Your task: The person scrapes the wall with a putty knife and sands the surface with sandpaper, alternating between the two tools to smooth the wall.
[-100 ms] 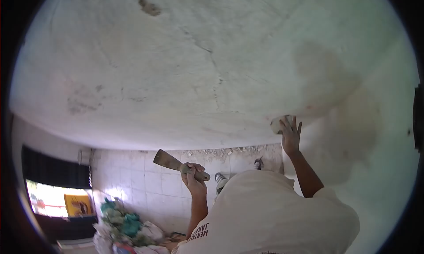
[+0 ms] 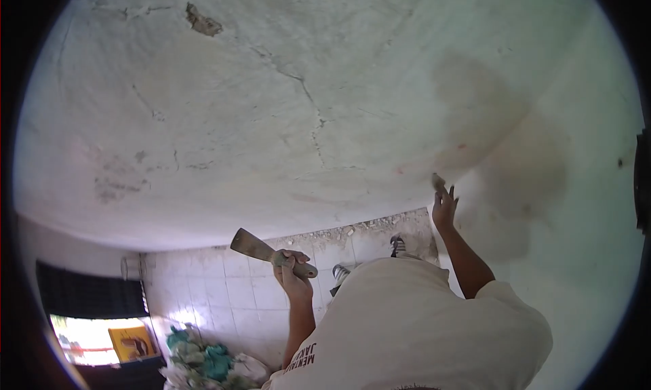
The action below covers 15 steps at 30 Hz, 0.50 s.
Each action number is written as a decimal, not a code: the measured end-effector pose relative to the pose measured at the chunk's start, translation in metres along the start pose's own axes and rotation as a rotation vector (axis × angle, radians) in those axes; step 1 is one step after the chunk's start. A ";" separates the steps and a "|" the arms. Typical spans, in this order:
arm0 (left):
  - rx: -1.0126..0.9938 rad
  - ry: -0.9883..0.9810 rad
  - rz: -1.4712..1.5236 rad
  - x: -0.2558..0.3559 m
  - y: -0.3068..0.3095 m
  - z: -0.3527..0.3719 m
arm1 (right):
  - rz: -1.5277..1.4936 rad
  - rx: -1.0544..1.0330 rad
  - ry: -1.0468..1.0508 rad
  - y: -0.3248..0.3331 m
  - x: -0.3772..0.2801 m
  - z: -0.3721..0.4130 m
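Observation:
My left hand point(image 2: 293, 276) is closed round the handle of a putty knife point(image 2: 252, 245), its wide, dirty blade pointing up and left below the wall's lower edge. Fingers of my right hand point(image 2: 445, 210) grip a small flat greyish piece point(image 2: 439, 182), seen nearly edge-on; its kind cannot be made out. That hand is close to the wall point(image 2: 258, 139), near the corner. A long crack point(image 2: 306, 91) runs down the wall's pale, worn surface. Beside my right hand spreads a large damp-looking brown stain point(image 2: 485, 112).
My shoes point(image 2: 398, 244) stand on a white tiled floor point(image 2: 244, 291), with crumbled debris point(image 2: 352, 231) along the wall's foot. Green and white bags point(image 2: 217, 361) lie heaped at lower left, near a dark window blind point(image 2: 91, 291) and a yellow box point(image 2: 132, 343). A hole point(image 2: 203, 20) breaks the plaster higher up.
My right hand has turned, so the piece in it shows its narrow edge instead of its broad face. The view has tilted slightly; the putty knife stays in my left hand.

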<state>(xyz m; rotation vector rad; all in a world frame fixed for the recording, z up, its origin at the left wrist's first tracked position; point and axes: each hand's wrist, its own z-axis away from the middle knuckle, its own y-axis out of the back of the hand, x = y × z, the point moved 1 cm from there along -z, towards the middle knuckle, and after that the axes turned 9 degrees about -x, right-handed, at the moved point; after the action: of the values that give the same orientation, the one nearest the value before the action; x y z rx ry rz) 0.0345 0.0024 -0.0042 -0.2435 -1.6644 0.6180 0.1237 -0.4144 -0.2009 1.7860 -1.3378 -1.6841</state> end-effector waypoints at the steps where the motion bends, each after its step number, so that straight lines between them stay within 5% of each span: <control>1: -0.034 0.009 -0.030 0.012 0.008 -0.007 | -0.421 0.016 -0.213 -0.029 0.021 0.014; 2: -0.074 -0.003 -0.047 0.015 0.015 -0.011 | -0.852 0.051 -0.392 -0.048 0.033 0.019; 6: -0.149 0.048 -0.083 0.045 0.027 -0.018 | -1.536 -0.143 -0.819 -0.076 0.018 0.085; 10: -0.252 0.102 0.086 0.049 0.032 -0.025 | -1.301 -0.114 -1.023 -0.102 -0.023 0.095; 15: -0.388 0.164 0.085 0.058 0.036 -0.012 | -1.316 -0.073 -0.922 -0.069 -0.087 0.109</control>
<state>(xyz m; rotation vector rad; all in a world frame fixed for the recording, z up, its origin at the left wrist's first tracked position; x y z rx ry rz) 0.0284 0.0641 0.0272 -0.6313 -1.6101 0.3228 0.0647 -0.2732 -0.2296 2.0149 -0.0343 -3.4249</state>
